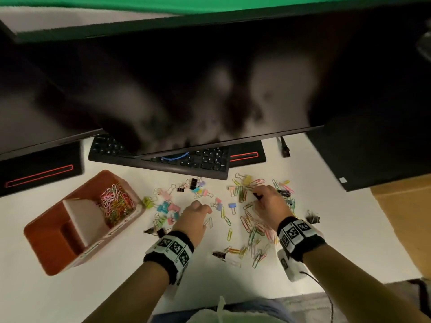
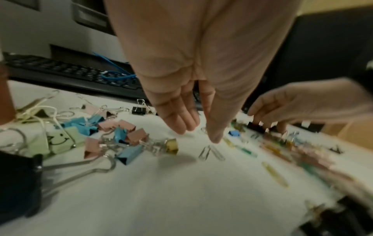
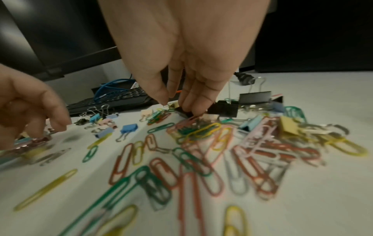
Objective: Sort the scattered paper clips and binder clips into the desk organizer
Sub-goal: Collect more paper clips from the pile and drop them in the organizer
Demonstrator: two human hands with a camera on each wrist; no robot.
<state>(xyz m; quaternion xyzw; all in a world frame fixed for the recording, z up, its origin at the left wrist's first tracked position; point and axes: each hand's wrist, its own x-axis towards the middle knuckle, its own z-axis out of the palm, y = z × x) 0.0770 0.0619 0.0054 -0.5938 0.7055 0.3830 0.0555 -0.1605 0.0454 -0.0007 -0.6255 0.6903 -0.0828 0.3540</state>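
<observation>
A brown desk organizer [image 1: 42,241] stands at the left; one compartment holds a heap of coloured paper clips [image 1: 116,203]. Pastel binder clips [image 1: 168,207] [image 2: 121,134] lie between it and my left hand [image 1: 200,207] [image 2: 197,134]. That hand hovers just above the white desk with straight fingers and holds nothing; two silver paper clips [image 2: 210,153] lie under its fingertips. My right hand [image 1: 258,197] [image 3: 179,107] reaches into a dense scatter of coloured paper clips [image 1: 254,229] [image 3: 201,159] and pinches a small black binder clip [image 3: 184,112] by its fingertips.
A black keyboard [image 1: 163,157] with a blue cable lies just behind the clips, under a large dark monitor [image 1: 210,89]. Larger black binder clips [image 1: 312,217] [image 3: 254,96] lie at the right. The desk's front edge is near my body.
</observation>
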